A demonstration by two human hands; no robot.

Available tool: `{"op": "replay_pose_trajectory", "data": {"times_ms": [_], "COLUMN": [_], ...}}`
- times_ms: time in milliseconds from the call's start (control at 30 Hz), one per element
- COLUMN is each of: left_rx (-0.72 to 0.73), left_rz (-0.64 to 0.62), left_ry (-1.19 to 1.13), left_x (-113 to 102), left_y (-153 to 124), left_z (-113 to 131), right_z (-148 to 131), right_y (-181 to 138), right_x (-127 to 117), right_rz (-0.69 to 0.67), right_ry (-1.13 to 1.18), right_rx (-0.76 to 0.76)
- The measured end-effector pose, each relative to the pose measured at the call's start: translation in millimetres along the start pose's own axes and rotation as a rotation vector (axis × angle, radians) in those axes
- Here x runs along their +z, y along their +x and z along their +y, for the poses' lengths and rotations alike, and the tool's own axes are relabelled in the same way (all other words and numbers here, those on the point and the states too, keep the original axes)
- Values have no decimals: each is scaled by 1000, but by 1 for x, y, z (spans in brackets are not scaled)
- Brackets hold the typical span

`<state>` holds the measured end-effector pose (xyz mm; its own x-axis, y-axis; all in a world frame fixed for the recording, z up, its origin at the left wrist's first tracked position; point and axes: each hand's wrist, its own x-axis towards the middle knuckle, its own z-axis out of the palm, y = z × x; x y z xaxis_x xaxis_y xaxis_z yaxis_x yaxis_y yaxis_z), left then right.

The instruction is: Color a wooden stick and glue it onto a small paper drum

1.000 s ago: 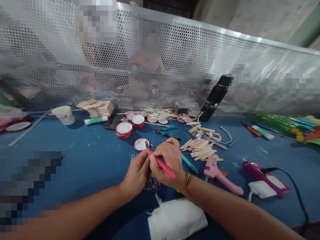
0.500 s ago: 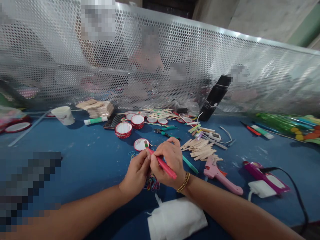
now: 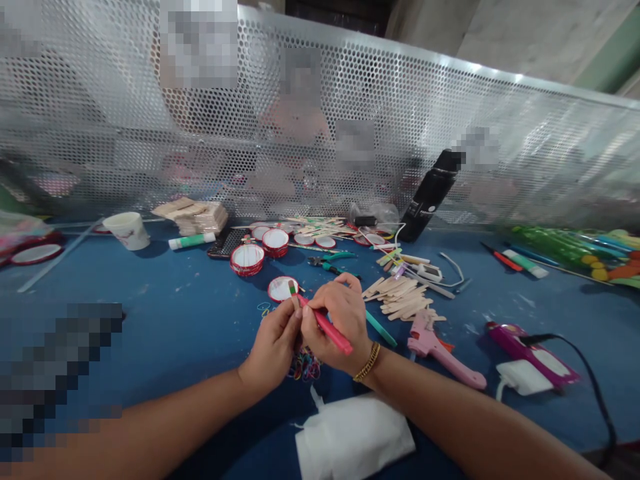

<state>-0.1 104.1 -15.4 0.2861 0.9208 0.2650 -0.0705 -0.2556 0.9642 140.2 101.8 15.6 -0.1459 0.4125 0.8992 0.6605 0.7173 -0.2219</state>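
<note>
My left hand [image 3: 273, 343] pinches a wooden craft stick [image 3: 293, 293] upright; its top end shows brown and green colouring. A red marker [image 3: 327, 327] is in my right hand [image 3: 343, 320], its tip end against the stick close to my left fingertips. My fingers hide the exact contact and the lower part of the stick. Just beyond the hands lies a round white disc with a red rim [image 3: 283, 289]. Colourful rubber bands [image 3: 306, 365] are heaped under the hands, partly covered by them.
Right of my hands are loose craft sticks [image 3: 405, 297], a pink glue gun [image 3: 445, 353] and a purple device with a cord [image 3: 535, 357]. Behind stand red-rimmed discs [image 3: 247, 259], pliers [image 3: 333, 263], a white cup [image 3: 127, 231] and a black bottle [image 3: 433, 197] against a perforated metal screen [image 3: 310, 153]. A white pouch [image 3: 355, 437] lies in front.
The marker has shifted very slightly in my right hand's grip area. Both hands stay in nearly the same place, with the stick still held.
</note>
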Motion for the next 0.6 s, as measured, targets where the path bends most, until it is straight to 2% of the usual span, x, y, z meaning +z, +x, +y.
{"op": "replay_pose_trajectory", "data": {"times_ms": [600], "left_rx": [0], "left_rz": [-16], "left_ry": [31], "left_x": [1], "left_y": [1], "left_z": [8], "right_z": [0], "right_y": [3], "right_x": [-5], "right_rz": [11], "right_ry": [12], "right_rx": [-32]}}
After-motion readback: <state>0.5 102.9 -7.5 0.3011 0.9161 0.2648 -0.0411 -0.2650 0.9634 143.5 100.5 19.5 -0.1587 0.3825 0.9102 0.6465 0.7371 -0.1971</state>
